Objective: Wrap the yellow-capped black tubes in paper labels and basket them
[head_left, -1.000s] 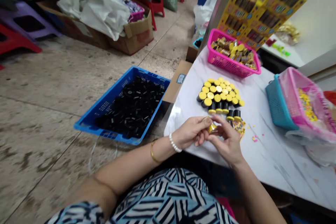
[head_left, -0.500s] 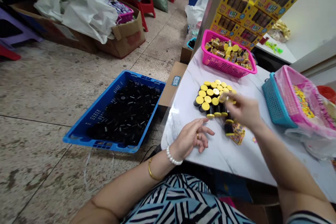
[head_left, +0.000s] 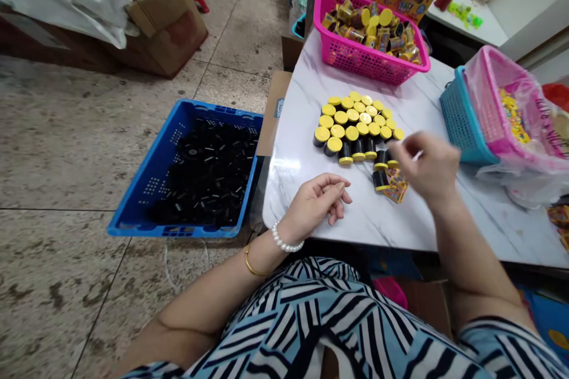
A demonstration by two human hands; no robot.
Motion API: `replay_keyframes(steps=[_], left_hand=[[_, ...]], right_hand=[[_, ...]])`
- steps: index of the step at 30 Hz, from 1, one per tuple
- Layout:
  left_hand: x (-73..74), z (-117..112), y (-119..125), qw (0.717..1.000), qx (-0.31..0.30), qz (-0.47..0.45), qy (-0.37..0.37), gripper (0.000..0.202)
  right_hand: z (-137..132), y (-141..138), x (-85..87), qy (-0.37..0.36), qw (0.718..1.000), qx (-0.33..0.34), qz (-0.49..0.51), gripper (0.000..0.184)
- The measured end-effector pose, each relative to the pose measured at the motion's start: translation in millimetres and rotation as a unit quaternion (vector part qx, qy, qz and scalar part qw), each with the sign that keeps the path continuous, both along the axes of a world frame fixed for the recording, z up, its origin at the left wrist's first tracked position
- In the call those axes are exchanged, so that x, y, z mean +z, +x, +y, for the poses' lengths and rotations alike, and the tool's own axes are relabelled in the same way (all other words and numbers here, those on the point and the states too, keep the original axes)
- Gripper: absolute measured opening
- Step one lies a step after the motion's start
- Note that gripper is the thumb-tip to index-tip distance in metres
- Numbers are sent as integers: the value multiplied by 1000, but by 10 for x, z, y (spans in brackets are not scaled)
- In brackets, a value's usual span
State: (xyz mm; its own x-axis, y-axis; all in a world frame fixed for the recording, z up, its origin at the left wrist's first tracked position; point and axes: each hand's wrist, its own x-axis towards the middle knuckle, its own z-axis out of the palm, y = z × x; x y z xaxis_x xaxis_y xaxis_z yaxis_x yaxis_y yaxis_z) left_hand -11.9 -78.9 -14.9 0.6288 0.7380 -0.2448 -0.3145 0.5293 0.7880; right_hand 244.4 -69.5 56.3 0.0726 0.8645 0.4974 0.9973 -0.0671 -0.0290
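Note:
Several small black bottles with yellow caps (head_left: 355, 124) stand in a cluster on the white marble table (head_left: 368, 219). My left hand (head_left: 317, 201) rests on the table near its front edge, fingers loosely curled, holding nothing visible. My right hand (head_left: 427, 166) hovers just right of the cluster, blurred by motion, fingers pinched together above a few loose bottles and small yellow labels (head_left: 393, 186). What the pinch holds, if anything, I cannot make out.
A pink basket (head_left: 355, 59) of labelled bottles stands at the table's back. A teal basket (head_left: 462, 124) and a pink bag-lined basket (head_left: 502, 100) sit to the right. A blue crate (head_left: 142, 201) of black bottles lies on the floor to the left.
Both hands held a yellow-capped bottle together a second ago. My right hand carried it to the cluster and has drawn back; my left hand stayed resting on the table.

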Motion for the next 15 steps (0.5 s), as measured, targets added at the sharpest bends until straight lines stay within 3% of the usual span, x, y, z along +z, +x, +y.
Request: replay_keyframes(steps=[3,6,11,15], left_hand=[[-1,-57,25,996,2,50,69,37],[-3,-128,51,982,23,115,148,32],[-37,-218,71,937,40,189,290,26],[-77,-276,59,881,46,249,399,30]], right_hand=[[-718,-304,-482,-36,999,-12,-23,33],[-1009,-554,-774,-42,999,16,24,26],[-1143,-770,-813,-59,989,97,97,37],[-1145,-439,-728,-39,975,106,193,43]])
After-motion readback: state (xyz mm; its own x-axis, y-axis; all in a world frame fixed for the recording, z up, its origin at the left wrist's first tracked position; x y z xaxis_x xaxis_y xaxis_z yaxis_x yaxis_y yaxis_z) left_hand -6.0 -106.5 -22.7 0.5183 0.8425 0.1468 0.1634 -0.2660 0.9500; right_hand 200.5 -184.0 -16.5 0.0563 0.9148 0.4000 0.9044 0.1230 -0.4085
